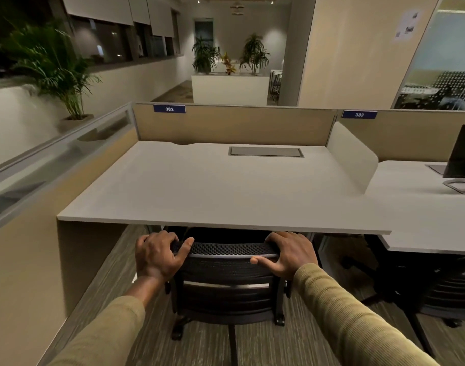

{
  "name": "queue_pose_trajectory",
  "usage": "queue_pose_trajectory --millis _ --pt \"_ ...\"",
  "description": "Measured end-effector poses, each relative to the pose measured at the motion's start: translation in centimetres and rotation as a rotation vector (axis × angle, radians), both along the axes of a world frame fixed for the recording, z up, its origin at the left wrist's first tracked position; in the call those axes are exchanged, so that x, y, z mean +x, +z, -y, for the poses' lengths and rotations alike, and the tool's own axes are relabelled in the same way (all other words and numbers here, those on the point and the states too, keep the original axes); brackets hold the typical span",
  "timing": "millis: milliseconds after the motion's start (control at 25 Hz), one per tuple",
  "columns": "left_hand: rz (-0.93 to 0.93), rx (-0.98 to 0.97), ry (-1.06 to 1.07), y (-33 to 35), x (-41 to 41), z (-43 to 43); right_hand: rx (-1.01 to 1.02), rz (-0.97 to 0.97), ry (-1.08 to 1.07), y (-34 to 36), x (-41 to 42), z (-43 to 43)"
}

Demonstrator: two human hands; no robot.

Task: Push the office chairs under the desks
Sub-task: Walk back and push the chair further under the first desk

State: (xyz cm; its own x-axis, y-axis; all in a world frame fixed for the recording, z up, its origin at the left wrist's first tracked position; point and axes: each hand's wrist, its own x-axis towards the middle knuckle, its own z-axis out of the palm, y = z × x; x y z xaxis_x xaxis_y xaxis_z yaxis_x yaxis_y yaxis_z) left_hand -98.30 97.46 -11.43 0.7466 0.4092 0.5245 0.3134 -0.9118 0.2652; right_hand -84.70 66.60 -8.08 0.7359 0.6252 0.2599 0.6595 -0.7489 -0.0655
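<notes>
Both hands grip the top edge of a black mesh chair at 6 o'clock in the view. Left hand wraps the left corner of the backrest, fingers curled over the far side of the rim and thumb pressed along the near face, pointing toward 3 o'clock. Right hand holds the right corner the same way, fingers hooked over the top and thumb stretched along the near face toward 9 o'clock. The two forearms come up from 7 and 5 o'clock, nearly straight, in ribbed olive sleeves; the left sleeve is pushed further back, leaving the wrist bare.

The chair stands at the front edge of the desk, its backrest just below and close to that edge, with the seat dark beneath the tabletop. Its base and castors rest on striped grey carpet.

The white desktop fills the middle of the view. A grey cable hatch is set into it toward 12 o'clock. Behind rises a beige partition with a blue number tag reading 382. A curved white divider at 2 o'clock separates this desk from the next one, whose tag reads 383. On that neighbouring desk, at 3 o'clock, stands a dark monitor, and a second dark chair sits under it at 4 o'clock.

A palm plant stands at 10 o'clock beyond a glass side screen, and more plants top a white planter at 12 o'clock.
</notes>
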Motion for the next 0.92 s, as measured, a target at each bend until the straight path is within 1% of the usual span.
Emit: queue_pose_trajectory --millis 160,280,440,560,720,920 --pt "0.006 0.007 0.014 -0.3 5.1 -1.8 -0.038 -0.014 0.009 -0.1 4.6 -1.7" --pt "0.038 0.008 0.022 -0.7 8.6 -3.0 -0.023 -0.01 0.009 -0.3 7.5 -2.7" --pt "0.034 -0.002 0.021 -0.6 12.4 -4.2 -0.007 0.006 -0.01 -0.7 10.7 -3.8" --pt "0.041 -0.001 0.022 -1.0 13.6 -4.5 -0.008 -0.001 -0.008 -0.9 12.1 -4.2" --pt "0.067 0.028 0.005 -1.8 13.8 -4.3 0.069 0.044 0.005 -2.0 12.7 -3.6" --pt "0.058 -0.013 0.019 -1.3 14.0 -3.8 0.075 -0.01 0.003 -1.9 12.3 -2.9"
